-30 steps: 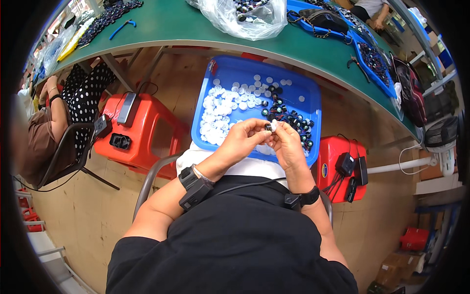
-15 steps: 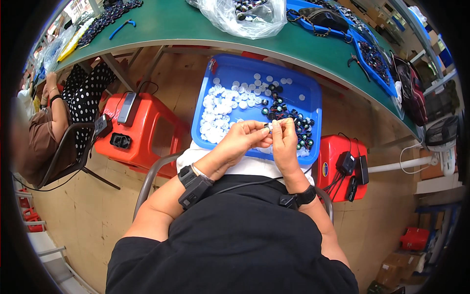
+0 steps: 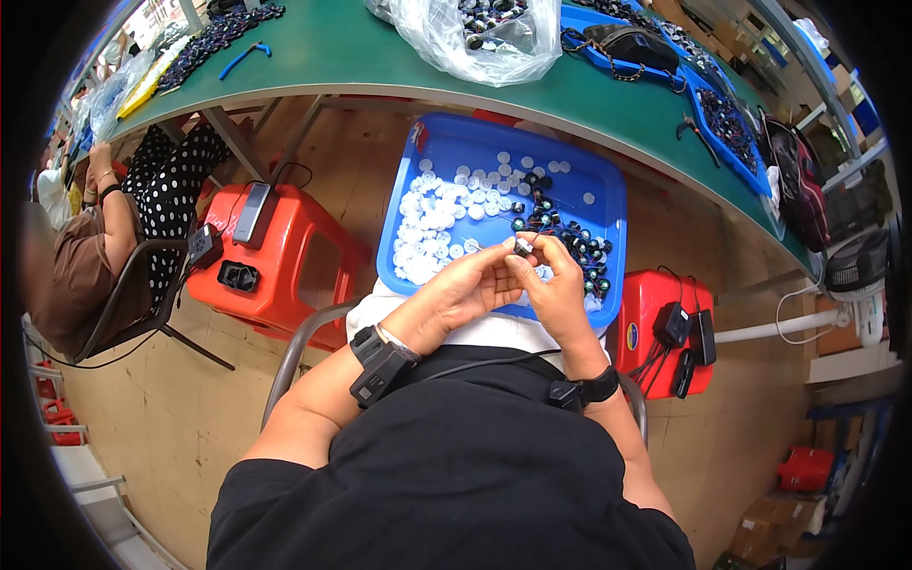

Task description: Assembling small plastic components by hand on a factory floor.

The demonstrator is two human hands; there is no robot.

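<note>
Black-and-white part (image 3: 522, 248) pinched by left hand (image 3: 463, 290) and right hand (image 3: 560, 293), best kept steady over blue tray's (image 3: 442, 142) near side.

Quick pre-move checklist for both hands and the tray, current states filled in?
1. Small black-and-white part pinched in right hand: ok.
2. Left hand close by: ok, fingertips beside the part; firmness of its grip: cannot tell.
3. Joint within the part visible: not ok, too small and partly covered.
4. White discs all left of black parts in blue tray: not ok, one lies far right.
5. Black cable outside tray: ok.
</note>
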